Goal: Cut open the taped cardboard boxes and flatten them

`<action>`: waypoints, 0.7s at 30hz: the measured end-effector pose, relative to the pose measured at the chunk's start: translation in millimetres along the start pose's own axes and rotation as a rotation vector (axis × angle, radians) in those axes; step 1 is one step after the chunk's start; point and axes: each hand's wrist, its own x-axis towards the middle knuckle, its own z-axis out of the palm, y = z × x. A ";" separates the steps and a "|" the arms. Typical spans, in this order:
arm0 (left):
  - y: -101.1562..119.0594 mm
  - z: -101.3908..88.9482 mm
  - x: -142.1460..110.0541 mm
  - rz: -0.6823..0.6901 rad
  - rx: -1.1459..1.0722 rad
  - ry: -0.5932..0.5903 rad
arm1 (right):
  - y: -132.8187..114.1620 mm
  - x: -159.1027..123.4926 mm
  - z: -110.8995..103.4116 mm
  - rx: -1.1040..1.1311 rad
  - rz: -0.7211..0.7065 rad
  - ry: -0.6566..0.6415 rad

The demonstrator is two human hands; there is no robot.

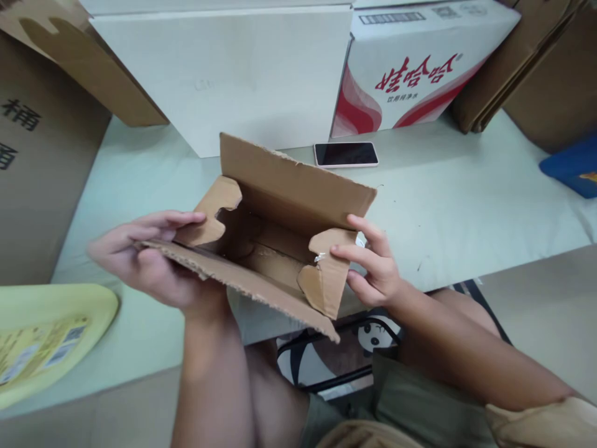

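Nearest us, our left hand point(158, 274) and right hand point(380, 267) are clamped on opposite ends of the open brown cardboard box point(275, 255), tilted over the near edge of the pale green tabletop point(443, 205). We judge it light and dry to grip, its walls fairly stiff, but its flaps bendy and its ragged edges easily torn, so we'd hold the end walls below the notches. Beyond lies a dark-screened phone point(346, 154), then a tall white carton point(224, 74).
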 end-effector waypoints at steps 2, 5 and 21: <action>-6.0 -6.0 -1.9 0.113 0.038 -0.084 | -0.9 -2.0 1.3 -0.018 -0.003 0.077; -13.4 -17.4 -5.6 0.086 0.119 -0.223 | -1.9 -4.2 3.7 0.012 0.031 0.210; -20.2 -26.8 1.2 0.110 0.371 -0.650 | -8.8 -3.4 -6.6 0.355 0.076 -0.007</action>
